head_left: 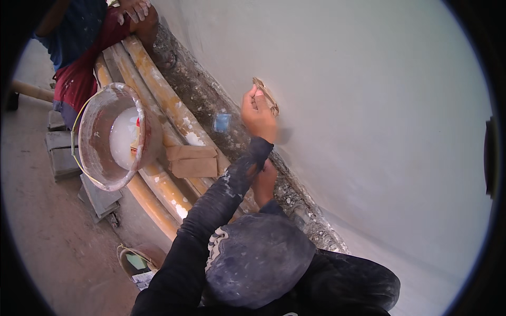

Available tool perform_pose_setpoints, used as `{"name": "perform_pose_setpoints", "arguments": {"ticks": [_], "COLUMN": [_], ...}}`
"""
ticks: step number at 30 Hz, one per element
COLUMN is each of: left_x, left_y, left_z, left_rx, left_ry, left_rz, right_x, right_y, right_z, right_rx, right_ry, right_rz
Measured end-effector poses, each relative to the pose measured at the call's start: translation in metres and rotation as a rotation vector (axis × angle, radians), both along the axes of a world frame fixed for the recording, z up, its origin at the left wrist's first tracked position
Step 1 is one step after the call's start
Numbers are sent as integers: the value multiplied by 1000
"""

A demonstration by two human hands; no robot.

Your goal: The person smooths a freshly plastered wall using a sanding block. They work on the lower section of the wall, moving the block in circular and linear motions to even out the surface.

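Observation:
My left hand [258, 116] is pressed up to the pale wall [358, 105], its fingers closed on a creased brown piece of sandpaper [269, 97]. The black left sleeve, spotted with white, crosses the middle of the view. Behind that forearm, lower down, part of my right hand [266, 181] shows near my raised knee [258, 258]; its fingers are mostly hidden. Two folded brown sheets [194, 167], similar in colour to the held piece, lie on the bamboo poles [158, 184] left of my forearm.
A bucket [92, 158] with white contents and a wire handle stands by the poles. Below it sits a smaller bucket [153, 255] with a green item inside. A blue packet [222, 122] lies on the rough wall ledge [195, 87]. Grey slabs [63, 145] and another person [79, 79] are at left.

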State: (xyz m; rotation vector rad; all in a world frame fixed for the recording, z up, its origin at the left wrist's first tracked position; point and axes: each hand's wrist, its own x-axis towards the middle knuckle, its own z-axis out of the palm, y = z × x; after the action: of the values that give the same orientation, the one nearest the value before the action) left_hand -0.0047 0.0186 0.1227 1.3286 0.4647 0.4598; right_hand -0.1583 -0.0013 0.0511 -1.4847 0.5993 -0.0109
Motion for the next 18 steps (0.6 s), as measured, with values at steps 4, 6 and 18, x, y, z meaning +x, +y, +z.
{"name": "perform_pose_setpoints", "arguments": {"ticks": [4,6,18], "left_x": [27,0,-7], "left_y": [20,-9,-20], "left_z": [-21,-1,-6], "left_rx": [12,22,92], "left_ry": [124,1,126], "left_rz": [115,21,-4], "right_x": [8,2,-2], "right_y": [11,-3,-14], "right_z": [19,7,-1], "right_rx": [24,-9,-81], "right_ry": [13,-160,-84], "right_rz": [16,-22,-10]}}
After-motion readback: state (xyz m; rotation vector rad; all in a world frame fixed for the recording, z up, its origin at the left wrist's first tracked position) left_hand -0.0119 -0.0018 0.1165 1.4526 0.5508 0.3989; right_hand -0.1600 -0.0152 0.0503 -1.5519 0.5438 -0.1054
